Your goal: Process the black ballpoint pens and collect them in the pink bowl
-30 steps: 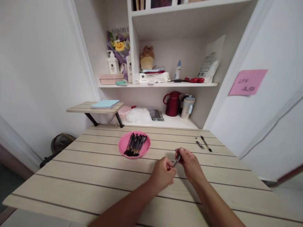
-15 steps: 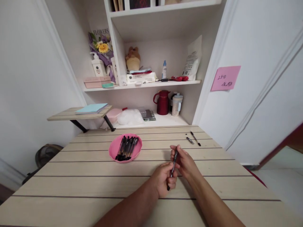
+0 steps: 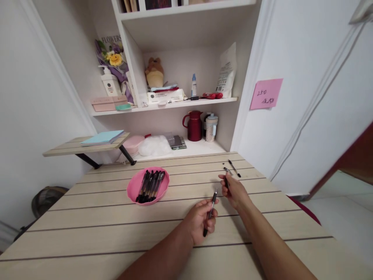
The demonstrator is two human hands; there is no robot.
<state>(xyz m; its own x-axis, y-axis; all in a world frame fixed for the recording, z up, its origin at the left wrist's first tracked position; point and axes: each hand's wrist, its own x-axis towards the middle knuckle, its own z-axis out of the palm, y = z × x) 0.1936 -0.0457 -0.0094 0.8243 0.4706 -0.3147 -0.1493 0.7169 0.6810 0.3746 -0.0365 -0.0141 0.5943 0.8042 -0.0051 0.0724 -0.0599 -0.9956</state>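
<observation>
Over the front of the table, my left hand is closed around an uncapped black pen, its bare tip pointing up and away from me. My right hand, to the right and farther off, pinches a dark pen cap. Just beyond that hand lie another cap and a pen on the tabletop. To the left, several black capped pens rest side by side in a pink scalloped dish.
Behind the table stands a white shelf with a red jug and a pale cup. A small raised stand at the left holds blue paper. A pink note is on the right wall.
My right hand has pulled the cap off the pen and moved away to the right and forward with it. The pen stays in my left hand, its tip now bare. The view has shifted slightly right.
</observation>
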